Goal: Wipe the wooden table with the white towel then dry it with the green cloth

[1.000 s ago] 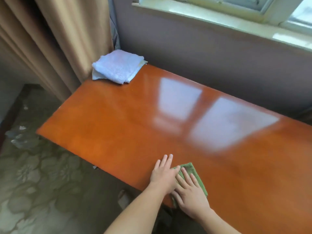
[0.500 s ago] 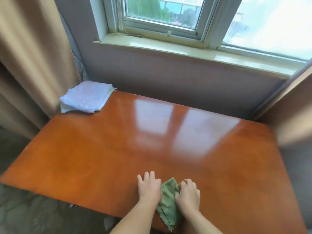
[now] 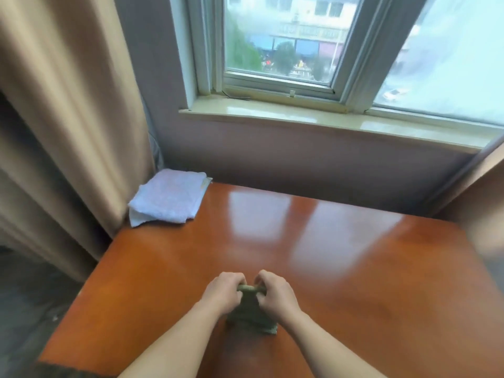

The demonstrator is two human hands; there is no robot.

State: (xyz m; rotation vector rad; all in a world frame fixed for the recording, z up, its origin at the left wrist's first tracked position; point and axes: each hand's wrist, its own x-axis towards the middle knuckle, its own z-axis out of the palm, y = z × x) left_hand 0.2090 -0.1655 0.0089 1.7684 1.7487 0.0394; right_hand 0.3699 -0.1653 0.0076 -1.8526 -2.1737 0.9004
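Wooden table (image 3: pixel 327 268) glossy, smooth, reflective; white towel (image 3: pixel 169 199) soft terry cloth; green cloth (image 3: pixel 249 309) matt, nubby fabric

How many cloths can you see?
2. The folded white towel sits at the wooden table's far left corner. The green cloth is near the front edge, gripped by the left hand and right hand.

green cloth (image 3: pixel 252 309) top hidden by hands

hands (image 3: pixel 224 293): 2 | green cloth (image 3: pixel 250 309): 1 | white towel (image 3: pixel 169 199): 1 | table (image 3: pixel 354 268): 1
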